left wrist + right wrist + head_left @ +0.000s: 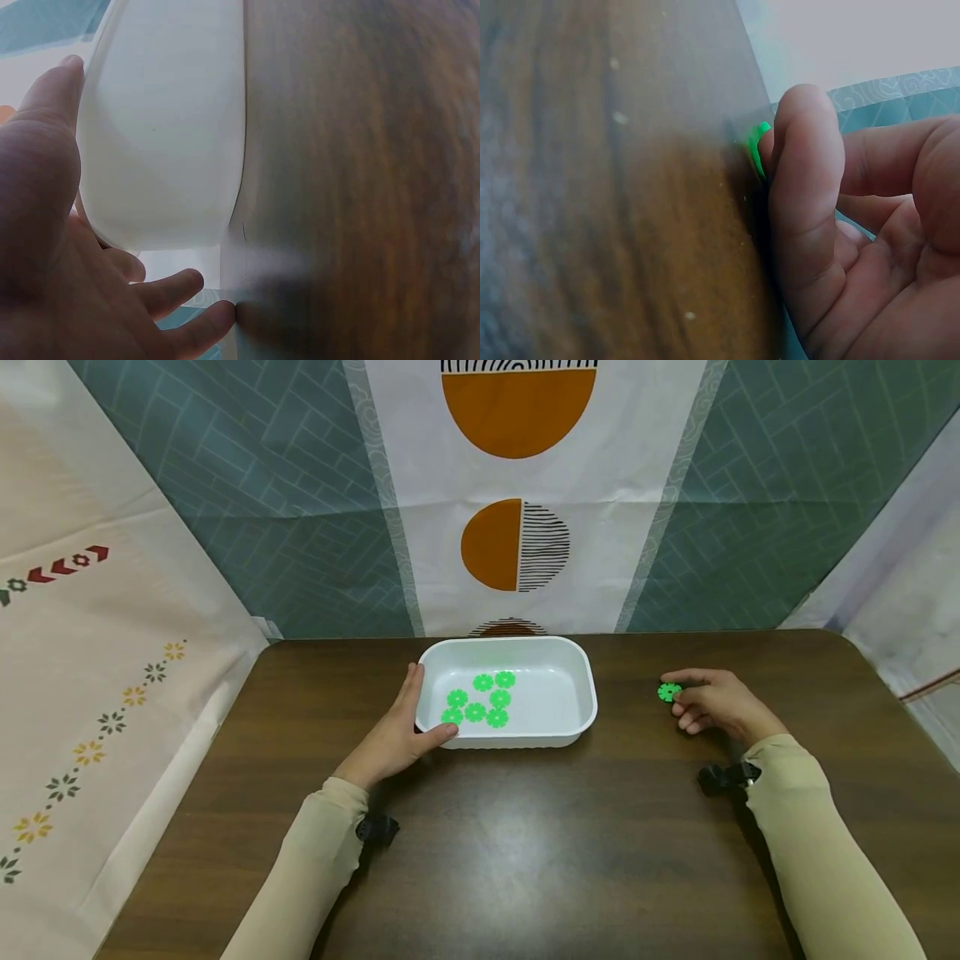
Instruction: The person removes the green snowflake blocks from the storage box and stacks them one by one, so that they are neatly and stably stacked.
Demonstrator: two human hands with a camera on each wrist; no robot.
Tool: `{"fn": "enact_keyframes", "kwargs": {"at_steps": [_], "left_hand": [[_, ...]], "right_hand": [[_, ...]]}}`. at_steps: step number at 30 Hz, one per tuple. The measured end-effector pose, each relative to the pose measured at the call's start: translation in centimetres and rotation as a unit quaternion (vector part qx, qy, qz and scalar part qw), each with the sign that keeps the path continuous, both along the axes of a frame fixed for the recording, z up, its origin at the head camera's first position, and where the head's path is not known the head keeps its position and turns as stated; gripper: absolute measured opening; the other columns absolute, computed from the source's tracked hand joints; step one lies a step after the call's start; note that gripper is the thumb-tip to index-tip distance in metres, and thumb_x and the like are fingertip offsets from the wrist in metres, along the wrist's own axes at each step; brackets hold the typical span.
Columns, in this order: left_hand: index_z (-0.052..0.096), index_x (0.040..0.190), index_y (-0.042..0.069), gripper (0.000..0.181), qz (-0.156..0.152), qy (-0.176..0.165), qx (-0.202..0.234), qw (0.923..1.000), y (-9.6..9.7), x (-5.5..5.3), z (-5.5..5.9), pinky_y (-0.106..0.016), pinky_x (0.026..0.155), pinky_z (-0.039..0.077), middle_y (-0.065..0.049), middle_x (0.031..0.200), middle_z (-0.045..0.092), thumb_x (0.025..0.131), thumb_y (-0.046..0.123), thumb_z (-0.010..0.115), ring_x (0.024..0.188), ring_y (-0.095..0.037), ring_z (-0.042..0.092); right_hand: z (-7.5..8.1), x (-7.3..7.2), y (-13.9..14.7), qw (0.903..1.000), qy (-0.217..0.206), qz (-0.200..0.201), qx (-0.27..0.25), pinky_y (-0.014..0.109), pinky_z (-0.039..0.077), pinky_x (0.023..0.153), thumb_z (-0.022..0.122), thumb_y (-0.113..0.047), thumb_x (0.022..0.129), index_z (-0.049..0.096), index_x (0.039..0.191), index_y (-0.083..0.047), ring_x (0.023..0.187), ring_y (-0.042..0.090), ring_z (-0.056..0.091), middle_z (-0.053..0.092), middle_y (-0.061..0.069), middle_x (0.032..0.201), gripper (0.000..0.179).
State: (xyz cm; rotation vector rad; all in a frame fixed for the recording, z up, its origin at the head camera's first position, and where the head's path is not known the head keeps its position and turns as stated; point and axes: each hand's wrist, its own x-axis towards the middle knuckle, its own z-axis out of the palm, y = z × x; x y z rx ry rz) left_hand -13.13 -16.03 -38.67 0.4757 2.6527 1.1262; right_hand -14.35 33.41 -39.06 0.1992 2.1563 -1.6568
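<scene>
A white rectangular plastic tray (558,693) stands near the table's back edge; several green flower-shaped discs (476,712) lie in its left half. My left hand (397,735) holds the tray's front left corner, the thumb over the front rim and the fingers along the left side. In the left wrist view, the tray's outer wall (165,142) shows beside the thumb. To the right of the tray, my right hand (716,703) pinches one more green disc (670,692) between thumb and forefinger, low over the table. Mostly hidden behind a finger, that disc shows only its edge (758,150) in the right wrist view.
The brown wooden table (510,843) reaches back to a patterned green and white cloth (300,527). An embroidered white cloth (150,735) hangs along the left side. A pale cloth (907,610) borders the right side.
</scene>
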Motion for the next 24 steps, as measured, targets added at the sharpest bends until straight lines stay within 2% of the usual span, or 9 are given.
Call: {"fn": "enact_keyframes", "kwargs": {"at_steps": [9,14,19,24], "left_hand": [[-0.012,0.162,0.023,0.113,0.002,0.004,0.002,1.0000,-0.26,0.07,0.30,-0.054,0.115,0.023,0.004,0.167,-0.016,0.090,0.064,0.065,0.151,-0.031,0.012],[-0.012,0.162,0.022,0.114,0.003,0.006,-0.001,1.0000,-0.34,0.18,0.38,-0.055,0.115,0.023,0.000,0.167,-0.015,0.090,0.065,0.065,0.151,-0.033,0.012],[-0.011,0.162,0.020,0.114,0.000,0.006,0.000,1.0000,-0.25,0.21,0.31,-0.055,0.115,0.023,0.000,0.167,-0.015,0.090,0.064,0.066,0.151,-0.033,0.012],[-0.012,0.162,0.023,0.114,-0.003,0.000,0.006,1.0000,0.04,0.02,0.03,-0.054,0.115,0.024,0.001,0.167,-0.015,0.089,0.064,0.066,0.151,-0.031,0.012]], "right_hand": [[0.50,-0.23,-0.32,1.0000,0.005,0.002,0.002,0.034,0.057,0.061,0.049,-0.002,0.103,0.031,0.155,0.004,0.060,0.013,0.064,0.066,0.006,0.078,0.055],[0.57,-0.37,-0.40,1.0000,0.004,0.001,0.002,0.033,0.058,0.061,0.049,-0.002,0.104,0.031,0.156,0.003,0.059,0.014,0.064,0.066,0.006,0.079,0.055],[0.40,-0.28,-0.25,1.0000,0.001,0.005,0.005,0.035,0.058,0.062,0.047,-0.002,0.105,0.029,0.156,0.004,0.060,0.015,0.065,0.065,0.008,0.080,0.054],[0.28,0.14,0.08,0.9998,0.009,0.009,0.013,0.037,0.058,0.064,0.043,-0.008,0.107,0.031,0.154,0.005,0.063,0.017,0.066,0.065,0.009,0.080,0.050]]}}
